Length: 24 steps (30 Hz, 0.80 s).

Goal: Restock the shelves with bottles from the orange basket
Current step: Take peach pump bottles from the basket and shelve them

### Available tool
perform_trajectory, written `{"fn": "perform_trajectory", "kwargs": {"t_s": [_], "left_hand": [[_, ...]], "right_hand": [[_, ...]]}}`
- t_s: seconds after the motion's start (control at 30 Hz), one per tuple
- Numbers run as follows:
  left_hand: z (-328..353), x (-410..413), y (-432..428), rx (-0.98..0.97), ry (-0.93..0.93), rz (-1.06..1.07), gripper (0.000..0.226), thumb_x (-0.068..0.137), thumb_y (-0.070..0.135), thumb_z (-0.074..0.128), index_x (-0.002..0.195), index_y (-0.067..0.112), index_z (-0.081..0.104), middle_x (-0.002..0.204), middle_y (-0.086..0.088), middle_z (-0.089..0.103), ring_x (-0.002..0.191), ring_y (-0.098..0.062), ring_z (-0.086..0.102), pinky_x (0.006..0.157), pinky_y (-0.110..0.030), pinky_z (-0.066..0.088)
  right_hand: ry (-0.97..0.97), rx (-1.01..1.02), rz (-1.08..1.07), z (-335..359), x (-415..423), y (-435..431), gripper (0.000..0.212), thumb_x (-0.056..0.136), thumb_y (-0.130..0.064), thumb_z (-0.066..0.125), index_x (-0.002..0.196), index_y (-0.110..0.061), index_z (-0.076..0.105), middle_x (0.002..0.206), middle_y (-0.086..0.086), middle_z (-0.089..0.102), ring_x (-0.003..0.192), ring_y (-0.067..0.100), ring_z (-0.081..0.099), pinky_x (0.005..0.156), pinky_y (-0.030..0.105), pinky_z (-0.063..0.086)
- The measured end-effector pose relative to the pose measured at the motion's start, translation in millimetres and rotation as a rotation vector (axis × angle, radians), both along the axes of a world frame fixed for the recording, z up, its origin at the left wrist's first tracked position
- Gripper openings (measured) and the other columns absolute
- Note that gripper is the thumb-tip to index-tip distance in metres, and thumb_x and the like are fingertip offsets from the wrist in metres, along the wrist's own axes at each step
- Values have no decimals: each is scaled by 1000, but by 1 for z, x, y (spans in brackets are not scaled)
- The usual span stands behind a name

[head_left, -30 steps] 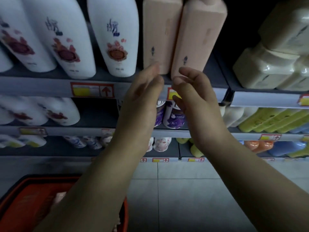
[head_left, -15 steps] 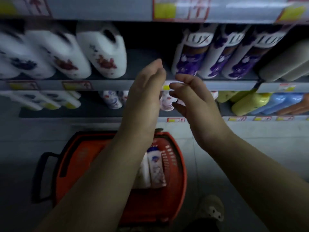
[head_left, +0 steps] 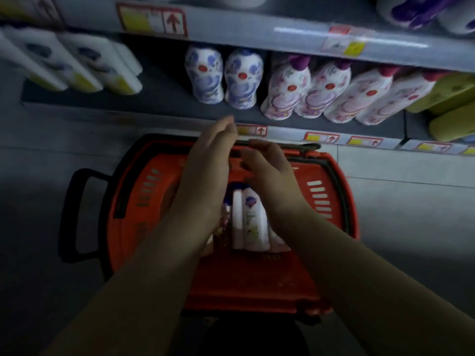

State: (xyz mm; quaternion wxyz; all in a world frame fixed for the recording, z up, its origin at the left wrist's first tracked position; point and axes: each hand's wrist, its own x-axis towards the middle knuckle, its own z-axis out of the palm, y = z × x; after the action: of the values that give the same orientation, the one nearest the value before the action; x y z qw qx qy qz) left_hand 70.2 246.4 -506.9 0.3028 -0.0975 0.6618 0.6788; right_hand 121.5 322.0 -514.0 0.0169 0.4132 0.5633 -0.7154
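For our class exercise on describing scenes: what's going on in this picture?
A person is restocking shop shelves. Both arms reach down over the orange basket on the floor: the left hand and right hand hover above the white bottles lying in it, fingers relaxed, holding nothing. On the bottom shelf behind, blue-patterned bottles and pink-patterned bottles stand in rows.

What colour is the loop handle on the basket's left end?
Black. The handle stands out against the orange basket; it shows best in the head view, at mid-left.

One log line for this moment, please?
left hand: open, empty | right hand: open, empty | both: over orange basket | bottles: in basket
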Motion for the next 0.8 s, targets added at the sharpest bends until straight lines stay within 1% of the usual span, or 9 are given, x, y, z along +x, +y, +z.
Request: {"fn": "perform_trajectory", "kwargs": {"t_s": [0.1,0.2,0.27,0.33,0.47,0.53,0.63,0.73,0.8], "left_hand": [[-44,5,-22,-18,-120,38,24,94,30,52,114,26,64,118,11,65,112,-4,58,104,-33,42],[-88,10,-42,-65,-177,-5,16,96,32,49,95,24,63,92,10,66,87,-3,63,88,-28,46],[-117,13,-55,-90,-232,5,22,96,35,48,92,19,63,85,2,66,74,-9,65,75,-24,49],[-146,14,-66,-155,-278,-15,37,92,38,49,103,6,64,85,-11,67,70,-21,66,68,-30,52],[-188,33,-86,-317,-432,-25,24,96,21,46,107,10,64,84,-7,66,63,-15,65,49,-20,49],[-200,43,-93,-331,-465,-25,26,96,17,43,115,16,62,87,0,67,69,-11,65,47,-18,49],[-207,47,-95,-341,-424,-81,20,98,24,46,105,34,61,87,14,68,65,2,66,43,-15,47],[-211,48,-90,-347,-431,-93,22,99,31,43,101,43,61,92,17,68,80,-4,65,64,-27,50],[-212,52,-83,-358,-453,-92,25,99,29,43,107,42,63,100,13,69,85,-8,63,73,-36,50]], "right_hand": [[-70,21,36,-46,0,-17,31,92,-20,58,121,-11,54,110,4,64,96,10,61,79,22,50],[-165,18,96,-88,7,-28,34,92,-25,56,123,-14,52,111,0,61,98,9,58,86,28,47],[-230,10,134,-116,15,-34,23,91,-26,57,112,-17,57,103,-2,63,94,10,58,89,33,47],[-286,11,179,-143,21,-40,11,91,-26,57,100,-20,60,92,-5,62,84,8,57,86,33,48],[-412,3,324,-188,30,-62,43,89,-28,59,126,-9,53,104,8,63,78,15,59,61,24,46],[-411,-52,373,-202,32,-72,53,81,-32,62,124,-3,54,100,8,65,83,19,62,63,28,49],[-414,-20,439,-220,31,-85,50,76,-40,64,115,-9,61,105,10,67,97,25,65,87,44,54],[-437,150,483,-229,33,-84,59,75,-44,64,118,-5,58,115,17,62,106,34,59,93,50,49],[-488,168,455,-231,38,-75,70,77,-41,69,129,-1,47,127,21,53,115,36,54,96,51,47]]}}
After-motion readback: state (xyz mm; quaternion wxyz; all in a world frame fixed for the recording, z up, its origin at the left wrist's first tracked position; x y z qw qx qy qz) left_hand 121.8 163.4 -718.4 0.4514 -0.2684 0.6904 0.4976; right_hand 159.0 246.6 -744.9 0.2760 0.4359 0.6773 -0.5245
